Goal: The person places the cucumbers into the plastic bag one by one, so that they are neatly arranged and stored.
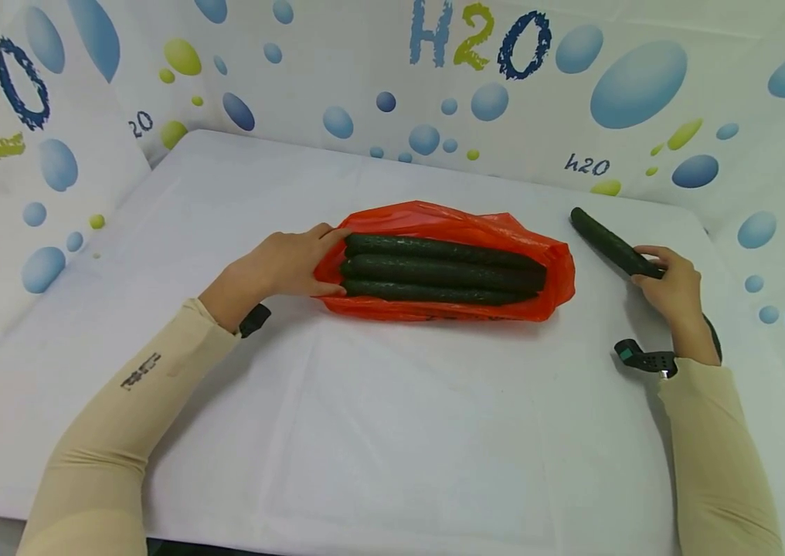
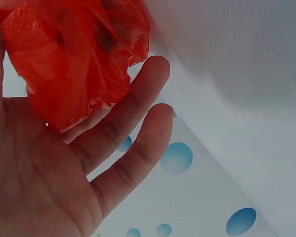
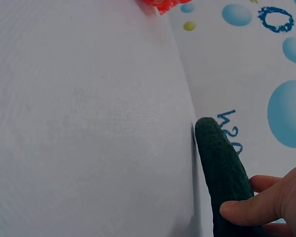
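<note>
A red plastic bag [image 1: 420, 212] lies on the white table with three dark green cucumbers [image 1: 443, 272] side by side in its opening. At the bag's left end, my left hand [image 1: 295, 261] holds it, thumb and a finger on opposite edges by the cucumbers' ends. The left wrist view shows the crumpled red bag [image 2: 79, 59] between thumb and fingers, with the outer fingers [image 2: 133, 158] extended. To the right of the bag, my right hand [image 1: 674, 286] grips one more cucumber [image 1: 604, 238] near its closer end. In the right wrist view this cucumber [image 3: 219, 163] points away, pinched by the thumb.
A white cloth covers the table [image 1: 406, 417]. Behind and beside it hang white sheets [image 1: 337, 69] printed with blue and green drops and H2O lettering. A black strap device [image 1: 646, 359] sits on the right wrist, another [image 1: 255, 320] on the left.
</note>
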Demonstrator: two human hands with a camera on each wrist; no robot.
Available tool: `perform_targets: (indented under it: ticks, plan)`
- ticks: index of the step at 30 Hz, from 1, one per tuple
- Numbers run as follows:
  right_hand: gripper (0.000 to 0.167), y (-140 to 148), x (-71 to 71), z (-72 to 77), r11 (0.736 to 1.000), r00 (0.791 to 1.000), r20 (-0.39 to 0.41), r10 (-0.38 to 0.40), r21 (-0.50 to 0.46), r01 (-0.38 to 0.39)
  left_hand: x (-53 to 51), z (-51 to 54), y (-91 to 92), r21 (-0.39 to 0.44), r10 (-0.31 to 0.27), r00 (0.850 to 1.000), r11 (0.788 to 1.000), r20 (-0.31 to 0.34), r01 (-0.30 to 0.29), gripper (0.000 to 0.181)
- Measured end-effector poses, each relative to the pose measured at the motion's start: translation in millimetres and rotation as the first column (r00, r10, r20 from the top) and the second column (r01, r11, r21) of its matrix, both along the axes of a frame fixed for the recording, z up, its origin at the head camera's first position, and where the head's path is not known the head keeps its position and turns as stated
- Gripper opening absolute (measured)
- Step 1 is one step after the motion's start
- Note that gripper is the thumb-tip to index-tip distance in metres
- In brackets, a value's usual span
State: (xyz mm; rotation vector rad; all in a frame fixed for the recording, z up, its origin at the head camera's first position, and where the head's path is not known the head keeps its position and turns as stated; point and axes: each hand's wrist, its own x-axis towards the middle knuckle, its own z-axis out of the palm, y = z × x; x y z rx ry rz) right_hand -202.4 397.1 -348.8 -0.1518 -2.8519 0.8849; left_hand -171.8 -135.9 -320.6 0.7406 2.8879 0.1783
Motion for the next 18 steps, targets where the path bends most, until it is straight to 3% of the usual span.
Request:
perform_targets:
  ticks: [10, 18]
  plan:
    - [0.05, -7.7, 2.7, 7.6, 0.999, 0.999, -0.042, 0.033, -0.019, -0.033, -1.4, 0.0, 0.3, -0.007, 0.013, 1.0, 1.0, 0.005, -0.013, 0.088]
    - [0.051, -21.5, 7.5, 23.7, 0.999, 0.994, -0.1, 0.047, -0.017, -0.049, -1.2, -0.2, 0.3, -0.004, 0.007, 1.0, 1.0, 0.002, -0.007, 0.088]
